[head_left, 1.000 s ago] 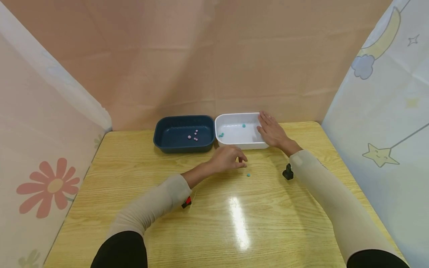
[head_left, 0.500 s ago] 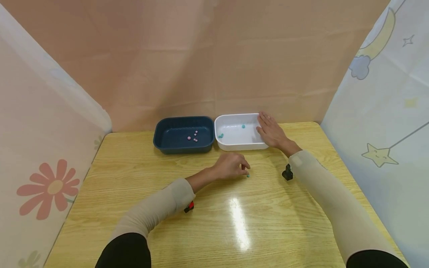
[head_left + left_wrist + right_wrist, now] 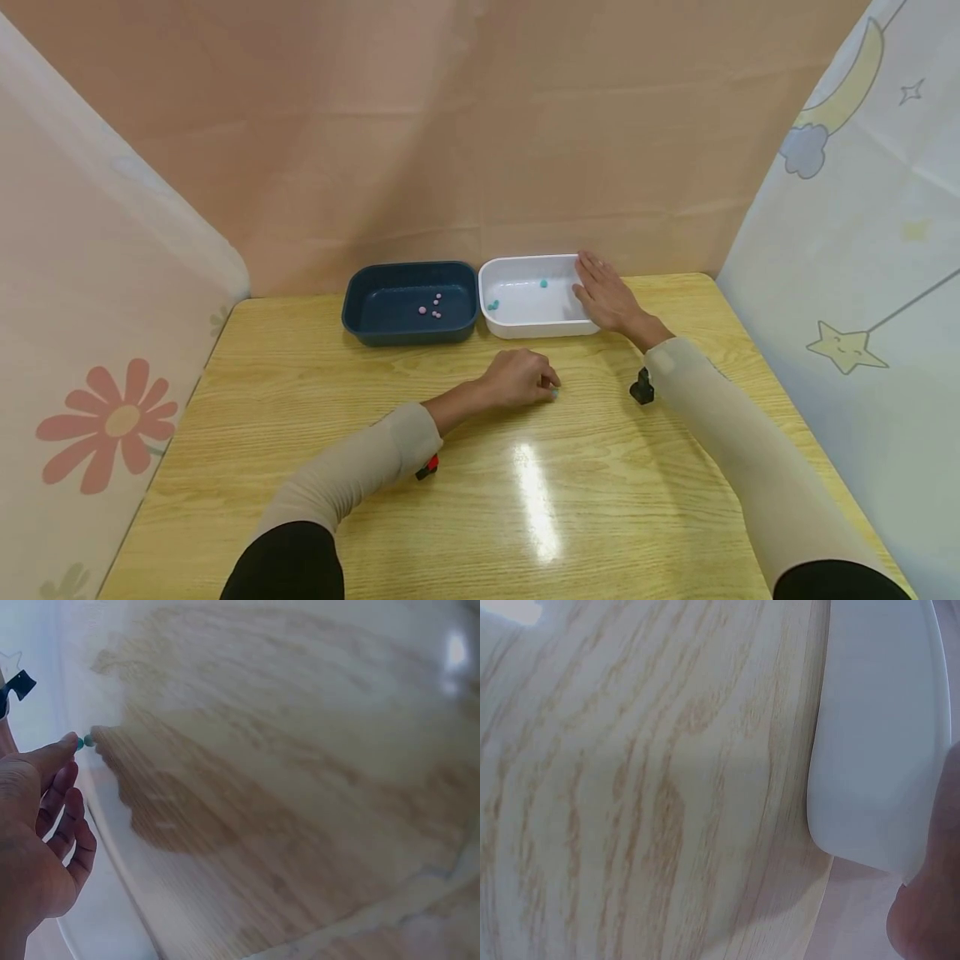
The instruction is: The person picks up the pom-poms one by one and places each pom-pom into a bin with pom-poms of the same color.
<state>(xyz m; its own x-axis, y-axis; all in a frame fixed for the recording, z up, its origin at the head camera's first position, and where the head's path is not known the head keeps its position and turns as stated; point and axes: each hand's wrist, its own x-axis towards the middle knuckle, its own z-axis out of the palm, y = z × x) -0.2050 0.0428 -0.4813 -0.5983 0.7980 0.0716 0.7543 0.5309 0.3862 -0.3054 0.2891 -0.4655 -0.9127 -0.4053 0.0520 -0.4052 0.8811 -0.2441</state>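
Observation:
My left hand [image 3: 519, 379] is low over the table, pinching a small teal bead [image 3: 555, 392] at the tips of thumb and index finger. In the left wrist view the teal bead [image 3: 80, 743] shows at the thumb tip, with a matching teal spot beside it on the glossy surface. My right hand [image 3: 606, 293] lies with straight fingers on the right end of a white dish [image 3: 540, 330]; in the right wrist view part of that hand [image 3: 930, 900] is at the dish's corner. Several teal beads [image 3: 543, 284] lie inside the white dish.
Left of the white dish, close beside it, stands a dark blue dish [image 3: 411, 339] holding several pink beads [image 3: 422, 310]. Behind both rises a tan backdrop [image 3: 480, 150]. Printed side panels [image 3: 862, 250] flank the glossy wood table [image 3: 315, 375].
My left hand has moved slightly right and down to the teal bead on the table and closed its fingertips on it. The right hand stays on the white dish.

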